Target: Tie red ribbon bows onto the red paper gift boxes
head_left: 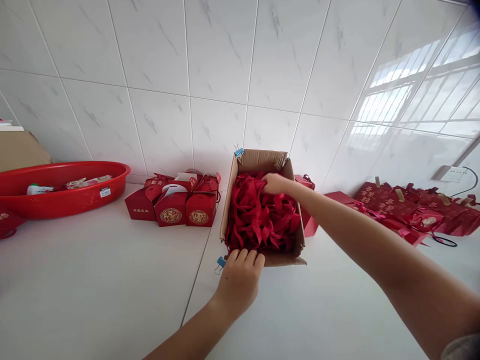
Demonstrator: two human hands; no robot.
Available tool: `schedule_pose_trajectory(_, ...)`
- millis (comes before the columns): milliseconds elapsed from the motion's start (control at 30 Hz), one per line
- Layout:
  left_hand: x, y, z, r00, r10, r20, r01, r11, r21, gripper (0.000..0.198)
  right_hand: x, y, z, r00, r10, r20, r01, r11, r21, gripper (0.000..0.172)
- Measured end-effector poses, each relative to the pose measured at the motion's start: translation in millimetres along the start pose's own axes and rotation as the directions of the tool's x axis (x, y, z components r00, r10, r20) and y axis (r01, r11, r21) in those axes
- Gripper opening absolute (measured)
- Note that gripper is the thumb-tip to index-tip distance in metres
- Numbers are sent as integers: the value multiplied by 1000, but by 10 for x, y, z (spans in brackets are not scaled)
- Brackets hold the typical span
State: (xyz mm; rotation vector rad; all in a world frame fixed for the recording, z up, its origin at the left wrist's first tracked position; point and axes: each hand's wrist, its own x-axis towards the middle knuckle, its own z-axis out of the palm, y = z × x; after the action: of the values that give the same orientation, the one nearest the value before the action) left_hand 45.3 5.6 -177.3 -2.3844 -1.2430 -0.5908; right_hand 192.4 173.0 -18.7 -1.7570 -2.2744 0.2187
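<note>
An open cardboard box stands on the white counter by the tiled wall, filled with a heap of red ribbons. My left hand grips the box's near rim, fingers curled over the edge. My right hand reaches in from the right and is closed on ribbons near the far side of the box. Blue binder clips sit on the box's far corner and near corner.
A few red gift boxes stand left of the carton. A red plastic basin with packets lies far left. Flat red boxes and ribbons are piled at the right, near a wall socket with a black cable.
</note>
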Motion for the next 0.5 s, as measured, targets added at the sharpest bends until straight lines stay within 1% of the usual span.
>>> schedule_pose_trajectory(67, -13, 5, 1, 1000, 2, 8, -2, 1000, -3, 23, 65, 45, -271, 990, 77, -122, -62, 990, 123, 26)
schedule_pose_trajectory(100, -19, 7, 0, 1000, 3, 12, -3, 1000, -4, 23, 97, 73, -418, 975, 121, -187, -84, 978, 193, 26)
schedule_pose_trajectory(133, -23, 8, 0, 1000, 3, 15, -3, 1000, -4, 23, 124, 104, -568, 954, 162, -251, -94, 960, 264, 25)
schedule_pose_trajectory(200, -24, 7, -4, 1000, 2, 18, -2, 1000, -3, 24, 149, 169, -864, 903, 223, -367, -68, 918, 390, 25)
schedule_pose_trajectory(267, -16, 4, -8, 1000, 1, 16, -1, 1000, -3, 24, 130, 233, -1146, 847, 254, -466, 0, 878, 479, 30)
schedule_pose_trajectory(300, -11, 2, -10, 1000, 2, 15, -2, 1000, -4, 24, 105, 265, -1279, 816, 266, -514, 54, 849, 525, 32)
schedule_pose_trajectory(367, -2, -2, -13, 1000, 2, 12, -2, 1000, -6, 24, 32, 335, -1526, 744, 289, -602, 200, 764, 613, 33)
schedule_pose_trajectory(433, 2, -4, -15, 1000, 0, 9, 1, 1000, -10, 23, -52, 423, -1754, 689, 298, -660, 305, 707, 638, 36)
schedule_pose_trajectory(467, 3, -4, -16, 1000, -2, 6, 2, 1000, -12, 23, -91, 482, -1863, 678, 300, -671, 328, 694, 641, 38)
schedule_pose_trajectory(500, 4, -4, -18, 1000, -5, 4, 5, 1000, -14, 23, -125, 556, -1972, 644, 286, -709, 331, 732, 596, 43)
